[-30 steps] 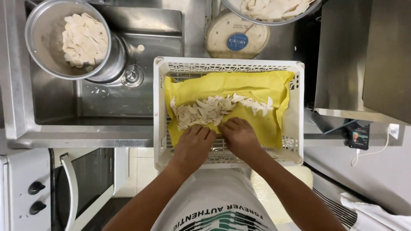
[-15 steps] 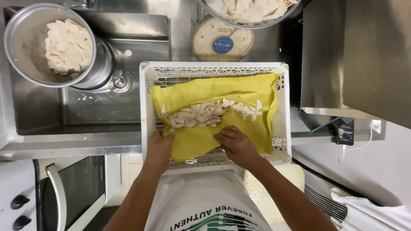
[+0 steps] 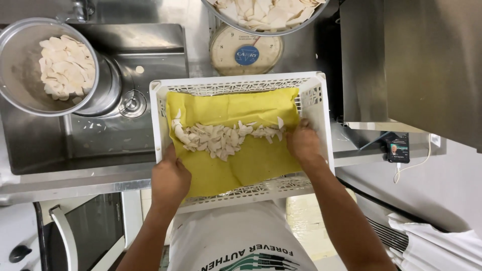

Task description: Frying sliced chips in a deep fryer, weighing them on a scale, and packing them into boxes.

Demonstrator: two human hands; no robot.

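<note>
A white perforated plastic crate (image 3: 316, 108) sits across the sink's edge, lined with a yellow cloth (image 3: 236, 108). A strip of pale cut slices (image 3: 221, 136) lies across the middle of the cloth. My left hand (image 3: 169, 181) grips the cloth's near left edge at the crate's left wall. At the right side my right hand (image 3: 303, 143) pinches the cloth's right edge close to the slices.
A steel sink (image 3: 120, 135) lies to the left, with a metal bowl of pale slices (image 3: 47, 65) over it. Behind the crate stands a round dial scale (image 3: 246, 50) carrying another bowl of slices (image 3: 266, 15). A phone (image 3: 397, 147) rests right.
Both hands moved apart from the near middle of the cloth to its left and right edges. The view shifted, so the crate sits further right and lower in the frame.
</note>
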